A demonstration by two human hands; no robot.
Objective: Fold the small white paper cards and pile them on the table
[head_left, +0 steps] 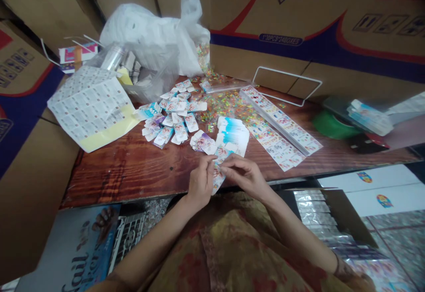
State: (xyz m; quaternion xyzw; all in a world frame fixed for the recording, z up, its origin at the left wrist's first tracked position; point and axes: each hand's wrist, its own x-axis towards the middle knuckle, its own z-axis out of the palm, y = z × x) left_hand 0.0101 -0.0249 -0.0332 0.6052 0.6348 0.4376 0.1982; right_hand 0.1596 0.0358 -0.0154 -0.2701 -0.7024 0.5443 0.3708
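At the front edge of the wooden table, my left hand [200,182] pinches a small printed carton [217,180] with a hand picture on it. The fingers of my right hand [246,176] close on the carton's upper right side. Just beyond lies a fanned stack of flat blue and white cartons [233,133]. Beside that stack, a few purple and white cartons [203,142] lie near my left hand. Further left is a heap of small folded cartons [177,117]. Tiny colourful wrapped pieces [222,106] are scattered behind the stack.
Long printed sheets [279,128] lie to the right on the wooden table [146,172]. A green tape roll [335,124] sits at the right end. White plastic bags [142,26] and a printed sheet [96,101] stand back left. Large cardboard boxes [318,57] wall the rear.
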